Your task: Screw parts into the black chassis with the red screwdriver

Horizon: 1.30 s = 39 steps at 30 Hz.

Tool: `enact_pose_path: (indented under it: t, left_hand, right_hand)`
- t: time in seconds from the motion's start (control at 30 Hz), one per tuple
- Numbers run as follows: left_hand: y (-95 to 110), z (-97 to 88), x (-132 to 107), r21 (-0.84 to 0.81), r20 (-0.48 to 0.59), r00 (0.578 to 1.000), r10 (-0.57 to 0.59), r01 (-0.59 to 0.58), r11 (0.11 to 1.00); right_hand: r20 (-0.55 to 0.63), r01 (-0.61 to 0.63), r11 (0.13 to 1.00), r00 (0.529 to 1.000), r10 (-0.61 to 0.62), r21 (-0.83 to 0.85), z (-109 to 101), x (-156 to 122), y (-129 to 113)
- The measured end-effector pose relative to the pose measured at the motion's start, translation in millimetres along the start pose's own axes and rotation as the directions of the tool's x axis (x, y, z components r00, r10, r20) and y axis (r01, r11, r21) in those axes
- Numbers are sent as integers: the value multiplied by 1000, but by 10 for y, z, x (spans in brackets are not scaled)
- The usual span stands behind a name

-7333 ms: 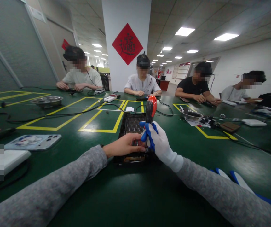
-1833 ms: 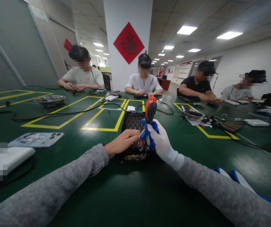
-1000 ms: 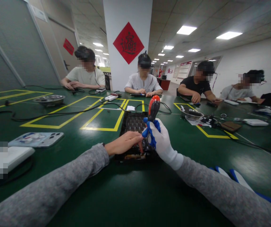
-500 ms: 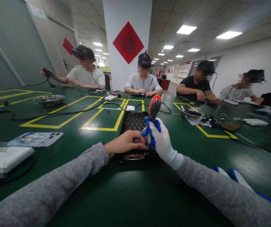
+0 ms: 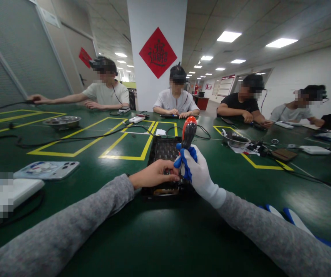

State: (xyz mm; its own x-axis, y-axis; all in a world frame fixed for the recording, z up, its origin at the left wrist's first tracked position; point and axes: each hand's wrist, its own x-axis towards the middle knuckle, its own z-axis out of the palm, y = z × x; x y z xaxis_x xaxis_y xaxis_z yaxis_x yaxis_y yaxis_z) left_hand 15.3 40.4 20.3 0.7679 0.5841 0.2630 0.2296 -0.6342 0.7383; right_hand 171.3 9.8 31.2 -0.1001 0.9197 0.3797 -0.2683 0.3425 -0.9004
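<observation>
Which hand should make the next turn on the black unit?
Likely the right hand: it grips the screwdriver, upright over the unit. The left hand only rests on its near end.

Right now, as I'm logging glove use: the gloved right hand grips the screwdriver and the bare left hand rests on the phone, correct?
No. The head view shows the bare left hand on the black tray, not the phone, which lies to its left. The gloved right hand grips the screwdriver.

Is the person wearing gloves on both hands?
No, only the right hand, gripping the red-and-black-handled screwdriver, wears a white glove; the left hand is bare.
</observation>
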Motion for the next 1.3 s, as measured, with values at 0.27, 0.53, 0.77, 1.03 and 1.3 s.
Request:
enact_pose_path:
  t: [0.27, 0.53, 0.77, 1.03, 1.3]
  left_hand:
    - [-7, -25, -8, 4, 26, 998, 52, -53, 999]
    - [15, 10, 13, -118, 5, 997, -75, 75, 990]
    - [2, -11, 5, -95, 25, 1000, 18, -15, 995]
    - [11, -13, 12, -80, 12, 999, -46, 47, 996]
    - [5, -15, -4, -47, 24, 999, 33, -32, 998]
  right_hand:
    - [13, 3, 1000, 1000, -3, -6, -3, -2, 1]
    - [3, 17, 1000, 1000, -17, 5, 12, -2, -6]
    - [7, 0, 1000, 1000, 0, -15, -9, 5, 13]
    - [10, 19, 1000, 1000, -19, 2, 4, -5, -16]
    - [-7, -6, 1000, 1000, 6, -11, 7, -14, -34]
